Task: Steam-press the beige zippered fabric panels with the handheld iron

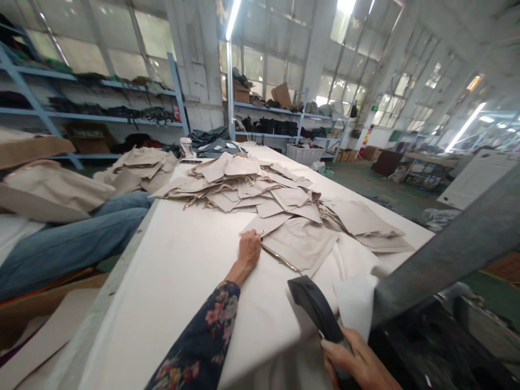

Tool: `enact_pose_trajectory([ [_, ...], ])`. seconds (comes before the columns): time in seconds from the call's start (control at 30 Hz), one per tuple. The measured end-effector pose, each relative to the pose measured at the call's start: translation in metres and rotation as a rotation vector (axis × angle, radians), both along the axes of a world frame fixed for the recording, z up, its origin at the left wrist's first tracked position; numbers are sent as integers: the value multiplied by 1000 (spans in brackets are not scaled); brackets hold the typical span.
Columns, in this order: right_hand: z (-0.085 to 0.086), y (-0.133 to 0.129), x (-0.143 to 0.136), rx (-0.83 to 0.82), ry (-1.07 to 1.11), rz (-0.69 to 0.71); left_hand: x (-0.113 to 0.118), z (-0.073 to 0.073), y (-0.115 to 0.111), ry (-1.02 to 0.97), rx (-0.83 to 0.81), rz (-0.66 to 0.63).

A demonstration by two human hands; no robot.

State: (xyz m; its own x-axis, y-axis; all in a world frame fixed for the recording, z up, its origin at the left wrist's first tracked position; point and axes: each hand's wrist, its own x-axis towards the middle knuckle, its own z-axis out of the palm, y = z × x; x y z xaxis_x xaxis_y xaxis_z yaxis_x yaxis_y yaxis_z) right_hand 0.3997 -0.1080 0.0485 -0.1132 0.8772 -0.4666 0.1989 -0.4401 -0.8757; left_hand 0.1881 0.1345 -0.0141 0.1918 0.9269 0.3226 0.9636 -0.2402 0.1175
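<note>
A left hand point(249, 249) in a dark floral sleeve point(203, 336) closes narrowly on the corner of a flat beige fabric piece w/ a gold-coloured metal edge point(303, 241), at the near edge of the pile on a long white-covered table point(182, 276). The right hand point(353, 357) wraps round the handle of a curved black handheld tool point(314, 303), its head near the pc. but apart from it. Handling looks mid-batch: one pc. is in hand; a broad heap of beige pcs. w/ gold-coloured metal parts point(231, 181) lies beyond, a smaller beige stack point(365, 219) at R. Which are done vs. left, can't tell.

Containers: a pale plastic basket point(304, 155) on the floor, bkgd., holds dark items, type unclear; an open brown cardboard box point(87, 283), lower L, holds flat beige pcs. Blue metal shelving point(117, 117) carries dark bundles. Beside the table, a co-worker's legs in blue jeans point(81, 246) show.
</note>
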Motion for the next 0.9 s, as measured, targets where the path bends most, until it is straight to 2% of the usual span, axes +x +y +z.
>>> enact_pose_trajectory([
  [0.17, 3, -2, -10, -2, 121, 103, -43, 11, -37, 41, -9, 76],
  [0.37, 16, -16, -19, 102, 160, 215, -110, 16, -113, 136, -4, 296],
  [0.43, 23, -22, -20, 124, 124, 213, -121, 16, -142, 147, 0, 347],
  [0.53, 30, -31, -23, 132, 64, 226, -121, 14, -180, 110, 53, 409],
  [0.6, 34, -38, -26, 108, 41, 229, -113, 11, -200, 48, 122, 371],
  [0.63, 35, -40, -28, 93, 40, 229, -107, 10, -207, 16, 149, 307],
  [0.77, 38, -45, -38, 64, 40, 239, -90, -2, -220, -53, 115, -40],
  [0.83, 37, -42, -44, 50, 30, 251, -88, -7, -220, -77, 57, -103],
  [0.9, 36, -37, -50, 29, 20, 260, -90, -10, -219, -99, 17, -106],
])
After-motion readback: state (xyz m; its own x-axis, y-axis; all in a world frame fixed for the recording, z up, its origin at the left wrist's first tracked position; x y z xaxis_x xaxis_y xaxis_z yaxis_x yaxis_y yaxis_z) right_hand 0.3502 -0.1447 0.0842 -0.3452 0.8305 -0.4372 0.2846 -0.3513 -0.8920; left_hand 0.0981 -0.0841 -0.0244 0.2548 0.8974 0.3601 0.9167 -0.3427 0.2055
